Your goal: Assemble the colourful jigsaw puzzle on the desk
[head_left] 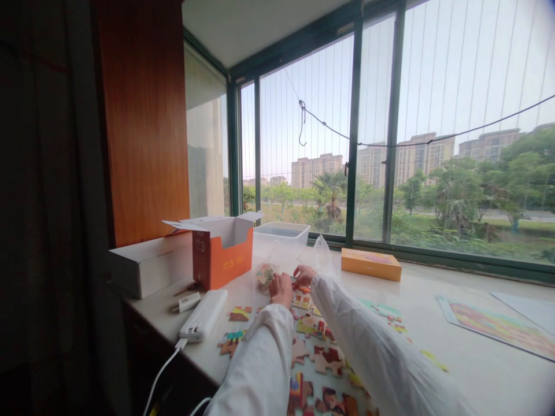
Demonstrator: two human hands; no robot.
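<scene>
My left hand and my right hand are close together over the far end of a spread of jigsaw puzzle pieces. Both have their fingers closed at a small greenish puzzle piece, partly hidden between them. Just left of my left hand lies a clear plastic bag with more pieces seemingly in it. Loose pieces lie flat below both forearms, some hidden by the white sleeves. Further pieces sit to the left, and others to the right.
An open orange box stands at the left beside a white box. Near the front edge are a white power bank and a plug. Behind are a clear tub, a yellow-orange box and, rightward, a picture sheet.
</scene>
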